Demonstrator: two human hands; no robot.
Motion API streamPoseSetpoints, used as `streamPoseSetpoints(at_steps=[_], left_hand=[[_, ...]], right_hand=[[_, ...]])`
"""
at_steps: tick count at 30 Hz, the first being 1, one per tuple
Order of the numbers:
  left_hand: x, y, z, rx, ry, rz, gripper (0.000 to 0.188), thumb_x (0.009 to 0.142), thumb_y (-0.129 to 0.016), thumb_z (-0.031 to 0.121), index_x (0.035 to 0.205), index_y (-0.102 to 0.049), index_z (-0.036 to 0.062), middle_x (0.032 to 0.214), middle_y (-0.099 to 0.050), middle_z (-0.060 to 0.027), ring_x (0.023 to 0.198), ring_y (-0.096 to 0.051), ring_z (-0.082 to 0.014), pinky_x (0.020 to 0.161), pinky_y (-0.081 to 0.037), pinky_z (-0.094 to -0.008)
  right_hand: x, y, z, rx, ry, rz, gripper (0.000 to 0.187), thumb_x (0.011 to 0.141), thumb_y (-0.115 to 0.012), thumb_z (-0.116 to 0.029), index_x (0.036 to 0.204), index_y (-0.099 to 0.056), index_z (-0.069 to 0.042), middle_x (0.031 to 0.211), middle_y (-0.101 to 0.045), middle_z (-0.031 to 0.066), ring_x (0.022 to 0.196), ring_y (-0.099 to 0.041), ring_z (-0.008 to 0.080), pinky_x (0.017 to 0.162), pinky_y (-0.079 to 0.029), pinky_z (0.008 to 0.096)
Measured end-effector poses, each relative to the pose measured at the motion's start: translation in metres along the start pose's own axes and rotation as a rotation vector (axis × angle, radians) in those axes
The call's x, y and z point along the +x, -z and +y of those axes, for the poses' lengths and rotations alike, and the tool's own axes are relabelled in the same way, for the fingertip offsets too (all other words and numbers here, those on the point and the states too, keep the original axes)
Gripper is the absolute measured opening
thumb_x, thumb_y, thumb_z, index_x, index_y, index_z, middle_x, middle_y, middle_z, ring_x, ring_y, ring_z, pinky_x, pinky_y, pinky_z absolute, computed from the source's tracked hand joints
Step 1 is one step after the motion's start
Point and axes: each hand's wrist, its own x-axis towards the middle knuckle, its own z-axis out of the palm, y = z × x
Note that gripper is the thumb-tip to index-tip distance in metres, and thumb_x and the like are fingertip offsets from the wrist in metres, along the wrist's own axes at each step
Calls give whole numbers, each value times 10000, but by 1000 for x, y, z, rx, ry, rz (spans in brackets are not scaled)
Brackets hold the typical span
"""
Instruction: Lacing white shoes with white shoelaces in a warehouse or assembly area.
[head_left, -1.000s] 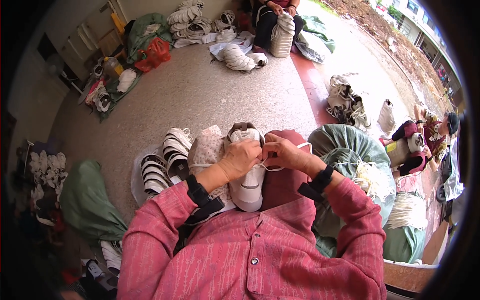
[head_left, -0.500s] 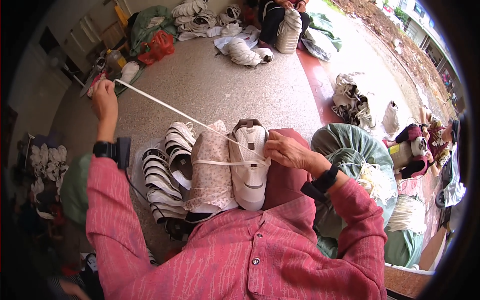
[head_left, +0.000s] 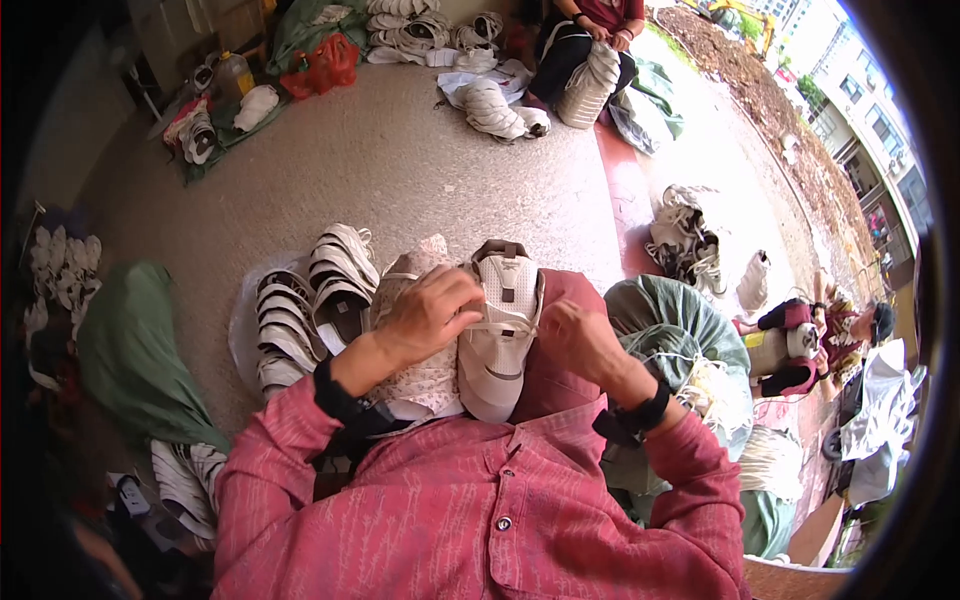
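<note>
A white and beige shoe (head_left: 490,378) lies on my lap, its toe toward me and its dark-lined opening facing away. A flat white shoelace (head_left: 505,326) crosses its upper. My left hand (head_left: 432,312) hovers at the shoe's left edge, fingers bent, with a gap between thumb and forefinger. At the right edge my right hand (head_left: 582,340) has its fingers curled together near the end of the lace; the fingertips are partly hidden. Patterned cloth (head_left: 425,385) covers my left thigh beside the shoe.
Stacked striped shoe uppers (head_left: 283,325) stand on the floor left of my lap. A green sack (head_left: 655,300) with bundled white laces (head_left: 708,392) sits at my right. Another green cloth heap (head_left: 135,350) lies farther left. A person (head_left: 600,45) handles shoes at the far side; another sits right.
My left hand has come back from the far upper left to the shoe, and the long taut lace no longer stretches out. My right hand stays by the shoe's right edge.
</note>
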Motion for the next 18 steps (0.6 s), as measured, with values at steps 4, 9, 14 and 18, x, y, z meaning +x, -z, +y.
streamPoseSetpoints(at_steps=[4, 9, 14, 18], left_hand=[[21, -21, -15, 57, -19, -72, 219, 781, -704, 243, 887, -609, 76, 948, -552, -89, 972, -524, -288, 885, -416, -394], [35, -23, -15, 83, -27, -275, 279, 749, -725, 356, 807, -617, 105, 940, -538, -77, 991, -502, -268, 897, -394, -396], [40, -21, -18, 0, -6, -390, 288, 746, -724, 384, 776, -620, 117, 940, -538, -70, 1020, -483, -264, 936, -349, -393], [41, -21, -22, -43, 25, -482, 213, 813, -681, 312, 809, -614, 110, 940, -536, -47, 1001, -470, -244, 926, -360, -391]], right_hand=[[-4, -12, -3, -66, -70, -50, 162, 864, -561, -175, 865, -588, -15, 815, -618, 184, 742, -624, 384, 642, -509, 459], [-10, -15, -6, 424, -318, -23, 140, 931, -500, -131, 870, -580, -34, 758, -603, 90, 578, -568, 219, 499, -451, 336], [-25, -30, 14, 1927, -678, -255, 148, 981, -451, -87, 894, -564, -47, 714, -504, -19, 473, -336, 45, 411, -283, 203], [-29, -48, 1, 2365, -690, -59, 88, 992, -424, -78, 967, -507, -71, 778, -513, 3, 467, -322, 59, 411, -275, 212]])
